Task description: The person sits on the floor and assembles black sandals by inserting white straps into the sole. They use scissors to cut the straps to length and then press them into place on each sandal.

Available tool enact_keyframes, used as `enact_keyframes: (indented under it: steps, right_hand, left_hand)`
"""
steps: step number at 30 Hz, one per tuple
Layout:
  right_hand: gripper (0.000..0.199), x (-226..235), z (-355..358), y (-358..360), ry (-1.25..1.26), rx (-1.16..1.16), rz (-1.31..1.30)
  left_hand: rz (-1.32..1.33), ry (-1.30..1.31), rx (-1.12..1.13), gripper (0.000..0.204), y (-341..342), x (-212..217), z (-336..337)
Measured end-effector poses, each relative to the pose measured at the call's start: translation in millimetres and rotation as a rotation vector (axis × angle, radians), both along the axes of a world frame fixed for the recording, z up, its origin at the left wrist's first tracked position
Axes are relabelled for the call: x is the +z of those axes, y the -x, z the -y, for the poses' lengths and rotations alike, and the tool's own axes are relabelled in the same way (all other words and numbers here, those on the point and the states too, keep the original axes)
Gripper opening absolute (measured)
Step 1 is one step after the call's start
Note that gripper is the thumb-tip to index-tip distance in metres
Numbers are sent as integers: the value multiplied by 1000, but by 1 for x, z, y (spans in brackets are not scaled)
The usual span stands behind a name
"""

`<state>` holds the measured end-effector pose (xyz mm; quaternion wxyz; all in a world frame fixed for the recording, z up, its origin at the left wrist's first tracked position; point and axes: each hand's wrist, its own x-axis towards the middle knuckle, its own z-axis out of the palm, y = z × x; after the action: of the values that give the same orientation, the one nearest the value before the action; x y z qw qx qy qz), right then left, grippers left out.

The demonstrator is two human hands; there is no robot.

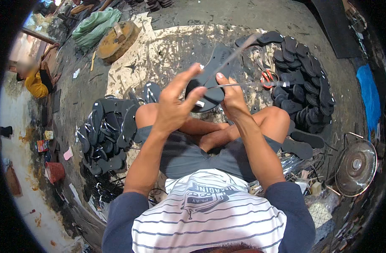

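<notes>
In front of my crossed legs is a black flip-flop sole (218, 61), tilted, with a second darker sole piece (213, 95) overlapping its near end. My right hand (234, 99) grips the sole's right side, thumb up along the edge. My left hand (176, 101) is at the left edge, thumb and forefinger spread apart; its other fingers are partly hidden. A thin strap (239, 51), smeared by motion, sweeps from the sole to the upper right, and another strand runs rightward. Orange-handled scissors (267, 78) lie to the right of my right hand.
Many black soles (306, 69) curve in rows at the right; strapped flip-flops (102, 126) pile at the left. A round wooden block (118, 41) and green sack (96, 26) stand at the far left, a fan (356, 166) at the right. Another person (38, 84) sits at the far left.
</notes>
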<state>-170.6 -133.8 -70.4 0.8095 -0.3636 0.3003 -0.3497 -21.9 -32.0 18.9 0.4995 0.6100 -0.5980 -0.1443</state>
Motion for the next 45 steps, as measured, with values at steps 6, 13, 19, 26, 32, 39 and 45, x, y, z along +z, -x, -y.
enact_keyframes:
  steps: [6,13,19,26,32,39,45]
  right_hand:
    - [36,9,-3,-1,-123,40,133]
    - [37,16,2,-5,-10,29,63]
    - [46,21,19,7,154,423,-16]
    - [35,15,11,3,396,142,-277]
    - [28,34,-19,5,830,-437,-200]
    - [20,58,-11,-21,701,-112,-328]
    - [15,78,-23,-16,932,-6,-487]
  left_hand:
    - [-278,-51,-205,24,-1,-20,-9]
    - [-745,85,-138,30,-7,-22,-15]
    - [-1553,10,207,41,-26,-29,6]
    - [-1315,-72,-33,41,-31,-34,26]
    - [-1289,87,189,22,-62,-66,11]
    - [-1067,-59,116,19,-8,-42,-10]
    - [-881,-77,166,19,-1,-37,-21]
